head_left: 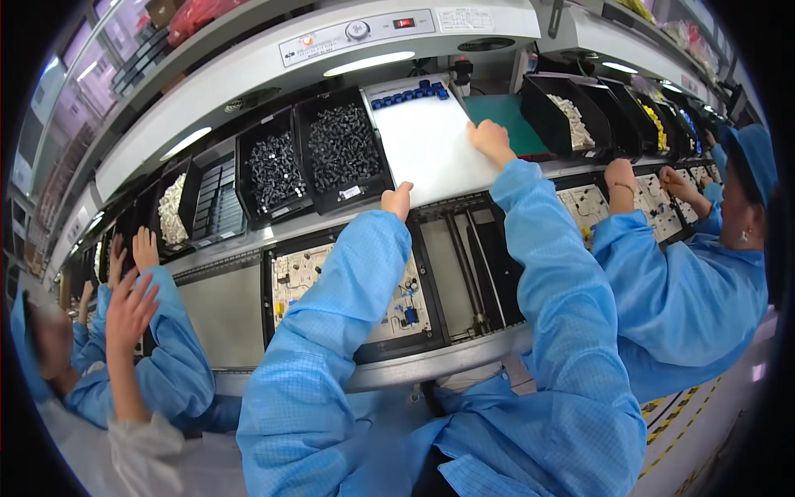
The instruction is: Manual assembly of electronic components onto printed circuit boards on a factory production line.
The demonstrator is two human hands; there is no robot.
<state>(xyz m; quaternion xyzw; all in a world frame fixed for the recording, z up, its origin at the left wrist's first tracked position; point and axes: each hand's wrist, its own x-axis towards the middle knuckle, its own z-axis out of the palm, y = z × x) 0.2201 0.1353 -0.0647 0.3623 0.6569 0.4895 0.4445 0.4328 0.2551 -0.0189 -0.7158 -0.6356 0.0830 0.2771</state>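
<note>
A flat white foam-like board [426, 145] lies between my hands, tilted slightly, with several small blue components [410, 95] lined up along its far end. At its near left corner, my left hand [397, 201] is closed on the edge, its fingers partly hidden. Along the right edge, my right hand [490, 141] grips the same board. Below my left forearm sits a circuit board [410, 311] in a black frame, carrying small parts including blue ones; my sleeve covers its middle.
Black bins of small black parts [341, 137] stand left of the white board. A green mat [505, 120] and a bin of white parts [570, 120] lie to the right. Co-workers in blue sit on both sides; one raised hand [131, 311] is at left. A lit hood [368, 62] overhangs the bench.
</note>
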